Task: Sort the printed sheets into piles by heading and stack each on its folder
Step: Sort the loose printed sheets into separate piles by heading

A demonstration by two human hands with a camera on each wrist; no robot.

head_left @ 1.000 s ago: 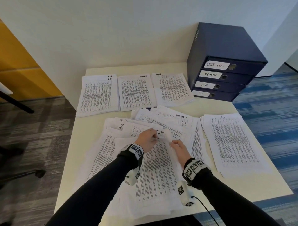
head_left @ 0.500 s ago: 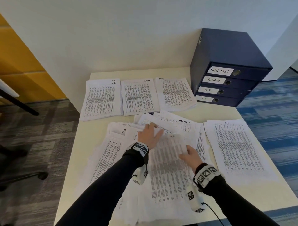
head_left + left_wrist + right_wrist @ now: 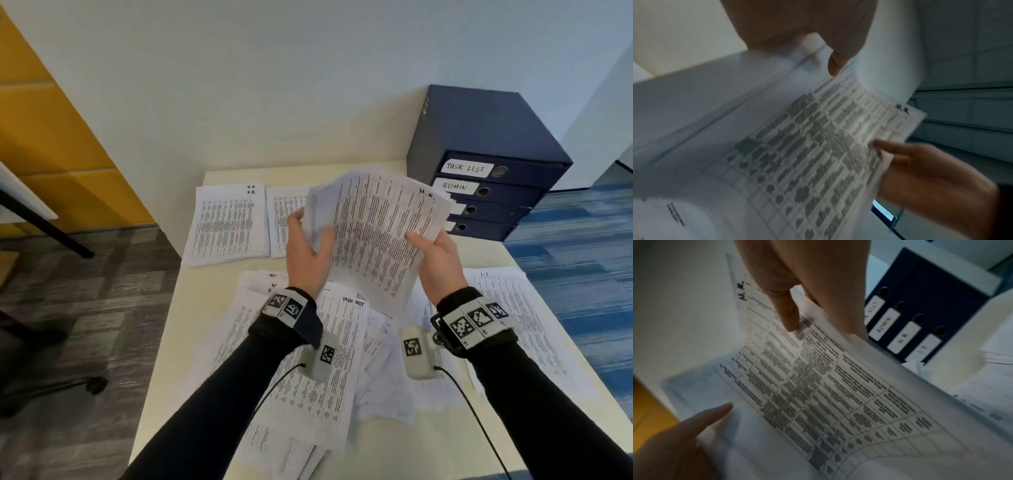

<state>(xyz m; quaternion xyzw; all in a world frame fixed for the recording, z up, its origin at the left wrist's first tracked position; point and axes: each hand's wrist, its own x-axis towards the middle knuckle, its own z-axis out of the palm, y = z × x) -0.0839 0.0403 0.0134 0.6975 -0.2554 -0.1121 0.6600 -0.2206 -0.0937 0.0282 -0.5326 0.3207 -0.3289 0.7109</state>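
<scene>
I hold a printed sheet headed "H.R." (image 3: 373, 226) up in the air over the table, tilted toward me. My left hand (image 3: 310, 246) grips its left edge, thumb on the front; my right hand (image 3: 433, 251) pinches its right edge. In the left wrist view the sheet (image 3: 818, 154) fills the frame; in the right wrist view the sheet (image 3: 818, 378) shows its "H.R." heading. Below lies a loose heap of unsorted sheets (image 3: 329, 346), one headed "TASK LIST". A sorted pile headed "H.R." (image 3: 227, 226) lies at the back left, a second pile (image 3: 284, 219) beside it.
A dark blue drawer box (image 3: 479, 171) labelled TASK LIST, ADMIN and two more stands at the back right of the table (image 3: 161, 383). Another sheet pile (image 3: 524, 308) lies at the right. The table's left edge borders open floor; a wall stands behind.
Both hands have taken the H.R. sheet off the heap and lifted it up and back, clear of the table. The camera view has tilted upward.
</scene>
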